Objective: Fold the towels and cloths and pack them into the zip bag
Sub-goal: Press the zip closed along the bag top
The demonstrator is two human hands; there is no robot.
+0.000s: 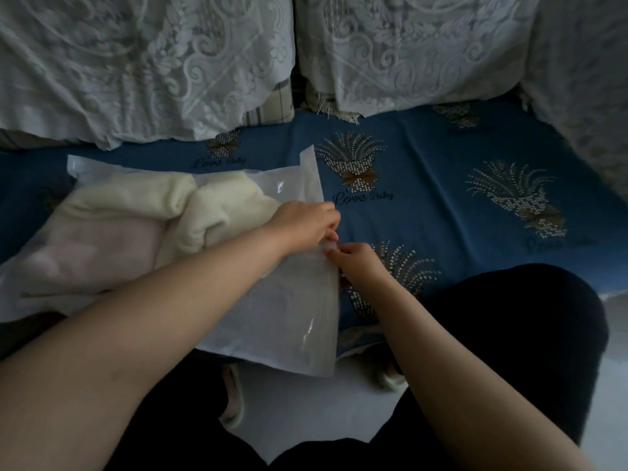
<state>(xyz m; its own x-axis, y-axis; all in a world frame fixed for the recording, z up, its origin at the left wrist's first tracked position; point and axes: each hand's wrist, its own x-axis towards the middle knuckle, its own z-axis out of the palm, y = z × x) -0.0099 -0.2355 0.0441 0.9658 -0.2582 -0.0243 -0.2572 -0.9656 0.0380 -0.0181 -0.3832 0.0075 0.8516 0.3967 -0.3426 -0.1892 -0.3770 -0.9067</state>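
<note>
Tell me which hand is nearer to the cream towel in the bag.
Left. The left hand lies against the cream towel, pinching the bag edge. The right hand pinches that edge farther out, beyond the towel.

There is 1 view only, taken from the person's head and tilted forward and steeply down. It looks along both bare forearms to the left hand [304, 224] and right hand [356, 258], which sit close, near the middle of the frame. Beyond them lies the blue printed sheet [441, 185], and the lace-covered cushions [153, 62] fill the far top edge. The wide lens bends the edges. The person's dark trousers [509, 334] and the pale floor [306, 396] sit at the bottom.
</note>
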